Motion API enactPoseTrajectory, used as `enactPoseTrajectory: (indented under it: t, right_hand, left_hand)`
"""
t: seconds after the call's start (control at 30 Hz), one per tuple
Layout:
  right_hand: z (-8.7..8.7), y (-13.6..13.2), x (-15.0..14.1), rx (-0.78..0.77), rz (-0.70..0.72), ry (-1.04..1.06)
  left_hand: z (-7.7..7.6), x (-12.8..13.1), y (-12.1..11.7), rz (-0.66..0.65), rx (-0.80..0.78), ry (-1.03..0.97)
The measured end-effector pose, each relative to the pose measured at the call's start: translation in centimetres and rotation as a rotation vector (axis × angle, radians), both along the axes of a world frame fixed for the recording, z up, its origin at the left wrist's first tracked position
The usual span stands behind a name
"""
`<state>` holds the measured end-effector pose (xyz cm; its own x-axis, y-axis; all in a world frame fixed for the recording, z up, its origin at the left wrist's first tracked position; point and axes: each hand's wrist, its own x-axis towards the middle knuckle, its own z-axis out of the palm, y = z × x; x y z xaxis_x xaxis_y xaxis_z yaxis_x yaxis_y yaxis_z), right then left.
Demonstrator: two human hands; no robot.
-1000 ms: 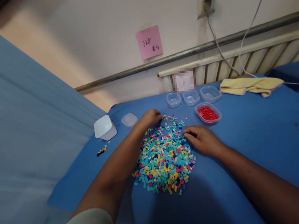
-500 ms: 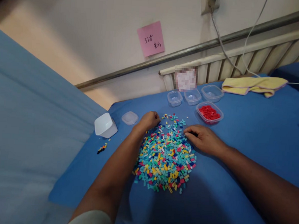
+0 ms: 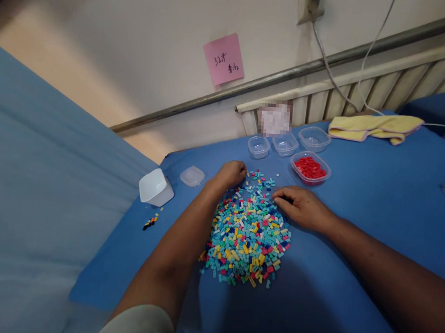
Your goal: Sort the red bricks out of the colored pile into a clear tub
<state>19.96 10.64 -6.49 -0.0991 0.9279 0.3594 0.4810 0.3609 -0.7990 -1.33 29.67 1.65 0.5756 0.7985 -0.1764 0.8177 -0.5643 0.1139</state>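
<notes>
A broad pile of small plastic building bricks [image 3: 246,233] in turquoise, yellow, pink, white and dark blue lies on the blue-covered table. At its far left edge my left hand [image 3: 232,175] is closed over the outlying bricks, its fingertips turned down; what they hold, if anything, is hidden. My right hand [image 3: 299,205] rests at the right edge of the pile, fingers curled and thumb drawn in near the fingertips. Whether a brick sits between them I cannot make out. Beyond it stands a clear tub of red bricks [image 3: 310,168].
Clear plastic tubs [image 3: 259,146] line the back by the radiator [image 3: 305,101]. A yellow cloth [image 3: 375,128] lies back right. To the left are a flat clear lid [image 3: 192,176], a tilted white container [image 3: 156,187] and several loose dark and yellow bricks [image 3: 151,221]. A blue curtain [image 3: 47,191] hangs left.
My left hand has moved a little right and away from me along the pile's far edge, covering some bricks there. My right hand has stayed nearly in place.
</notes>
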Motion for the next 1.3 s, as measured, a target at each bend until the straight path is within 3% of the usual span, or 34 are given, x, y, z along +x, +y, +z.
enactPoseTrajectory:
  t: [0.13,0.27,0.63,0.77,0.93,1.1,1.3]
  right_hand:
    - [-0.1,0.1,0.0,0.016,-0.004,-0.004]
    - [-0.1,0.1,0.0,0.026,-0.014,-0.006]
    - [-0.3,0.1,0.1,0.015,-0.002,-0.02]
    - [-0.2,0.2,0.1,0.018,0.002,-0.009]
    - [-0.1,0.5,0.0,0.024,0.017,0.0]
    - [0.2,0.6,0.0,0.025,0.013,-0.005]
    - [0.7,0.5,0.0,0.024,-0.021,-0.031]
  left_hand:
    - [1.1,-1.0,-0.1,-0.073,-0.09,0.016]
    - [1.9,-1.1,-0.2,-0.05,-0.052,0.024]
    - [0.6,1.1,-1.4,-0.027,-0.08,0.186]
    - [0.6,0.5,-1.9,0.013,-0.084,0.085]
    - [0.5,0.4,-3.0,0.038,-0.194,-0.219]
    - [0.2,4.1,-3.9,-0.018,-0.312,-0.477]
    - [0.7,11.4,-5.6,-0.21,-0.31,-0.527]
